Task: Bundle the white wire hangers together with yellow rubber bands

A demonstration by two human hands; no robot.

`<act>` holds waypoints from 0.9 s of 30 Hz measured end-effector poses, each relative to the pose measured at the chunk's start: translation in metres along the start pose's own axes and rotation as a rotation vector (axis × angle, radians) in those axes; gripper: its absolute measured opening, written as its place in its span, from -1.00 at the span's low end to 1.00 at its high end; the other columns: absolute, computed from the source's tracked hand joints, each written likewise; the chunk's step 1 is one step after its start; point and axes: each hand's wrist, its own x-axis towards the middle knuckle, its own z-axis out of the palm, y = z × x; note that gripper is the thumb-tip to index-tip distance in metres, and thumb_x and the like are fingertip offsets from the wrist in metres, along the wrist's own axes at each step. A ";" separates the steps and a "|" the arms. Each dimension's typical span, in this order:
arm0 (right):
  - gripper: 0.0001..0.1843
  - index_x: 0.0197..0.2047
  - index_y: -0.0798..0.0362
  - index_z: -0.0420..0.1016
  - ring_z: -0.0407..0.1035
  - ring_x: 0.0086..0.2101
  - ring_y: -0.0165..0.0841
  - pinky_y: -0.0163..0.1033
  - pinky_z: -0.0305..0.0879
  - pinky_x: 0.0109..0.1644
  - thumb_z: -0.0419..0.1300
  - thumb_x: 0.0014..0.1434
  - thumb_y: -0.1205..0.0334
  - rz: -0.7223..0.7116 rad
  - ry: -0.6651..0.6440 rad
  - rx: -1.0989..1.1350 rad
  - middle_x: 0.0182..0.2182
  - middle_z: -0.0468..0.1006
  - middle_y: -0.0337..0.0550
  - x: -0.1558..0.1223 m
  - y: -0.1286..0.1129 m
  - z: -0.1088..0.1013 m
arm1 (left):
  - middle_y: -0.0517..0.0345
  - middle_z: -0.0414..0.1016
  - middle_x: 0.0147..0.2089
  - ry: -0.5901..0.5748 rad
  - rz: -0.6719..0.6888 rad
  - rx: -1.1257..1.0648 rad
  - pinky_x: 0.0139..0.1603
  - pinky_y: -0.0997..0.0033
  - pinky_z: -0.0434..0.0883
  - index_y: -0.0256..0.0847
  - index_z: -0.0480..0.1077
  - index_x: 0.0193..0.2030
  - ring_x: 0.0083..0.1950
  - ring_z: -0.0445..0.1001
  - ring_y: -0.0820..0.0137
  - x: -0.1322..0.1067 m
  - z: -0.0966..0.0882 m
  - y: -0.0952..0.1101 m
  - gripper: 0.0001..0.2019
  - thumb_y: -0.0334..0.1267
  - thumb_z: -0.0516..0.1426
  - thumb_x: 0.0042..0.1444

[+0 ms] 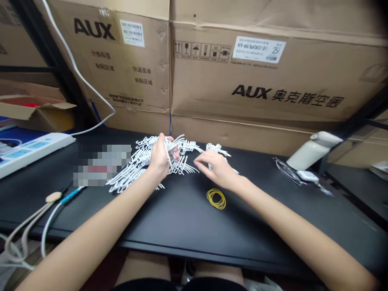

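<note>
The left hand [162, 155] is curled firmly around a bundle of white wire hooks [170, 150], whose shafts fan out toward two o'clock. At three o'clock from it, the right hand [216, 166] hangs over the black table [178, 226], fingers bent and thumb drawn close to the forefinger; whether anything is pinched there cannot be told.

More hooks lie around both hands: a broad spread of loose hooks [127, 174] at eight o'clock from the left hand, and a smaller cluster [213, 148] at twelve o'clock from the right, partly hidden by it. Yellow rubber bands [223, 201] lie in a loose ring at six o'clock from the right hand.

Well off at three o'clock stands a tilted pale bottle [306, 153], with eyeglasses [286, 171] just beside it. A white power strip [39, 151] sits at nine o'clock, and AUX cartons [206, 93] rise at twelve.
</note>
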 end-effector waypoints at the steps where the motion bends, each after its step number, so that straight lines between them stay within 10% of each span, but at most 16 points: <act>1: -0.78 -0.20 0.09 0.49 0.40 -0.20 -0.28 -0.13 0.24 -0.02 0.01 0.25 0.33 -0.053 -0.061 -0.073 -0.21 0.57 -0.05 -0.002 0.002 0.004 | 0.31 0.25 -0.70 0.006 -0.004 0.000 -0.68 0.57 0.23 -0.20 0.20 -0.34 -0.73 0.25 0.52 0.000 0.000 -0.001 -0.72 -0.10 -0.16 0.28; 10: -0.72 -0.11 0.20 0.44 0.31 0.09 -0.18 -0.01 0.05 0.23 -0.04 0.22 0.48 -0.056 -0.403 -0.413 -0.13 0.56 0.09 -0.007 -0.001 0.019 | 0.32 0.24 -0.67 -0.045 0.000 0.036 -0.68 0.54 0.26 -0.18 0.21 -0.34 -0.74 0.25 0.52 -0.002 0.000 -0.005 -0.70 0.01 -0.07 0.22; 18: -0.65 -0.07 0.31 0.50 0.14 0.19 -0.02 0.10 -0.04 0.29 -0.06 0.22 0.48 -0.058 -0.423 -0.711 0.00 0.47 0.19 -0.007 0.000 0.025 | 0.30 0.26 -0.68 -0.029 0.000 0.064 -0.70 0.55 0.24 -0.20 0.21 -0.33 -0.74 0.25 0.51 -0.004 0.002 -0.005 -0.72 -0.05 -0.11 0.25; 27: -0.73 -0.26 0.16 0.50 0.37 -0.06 -0.21 -0.01 -0.08 0.29 -0.01 0.15 0.54 -0.023 -0.376 -0.593 -0.33 0.57 -0.01 -0.006 0.005 0.024 | 0.31 0.26 -0.67 -0.044 0.015 0.080 -0.68 0.55 0.25 -0.19 0.22 -0.33 -0.74 0.25 0.51 -0.004 0.001 -0.007 -0.70 0.00 -0.08 0.23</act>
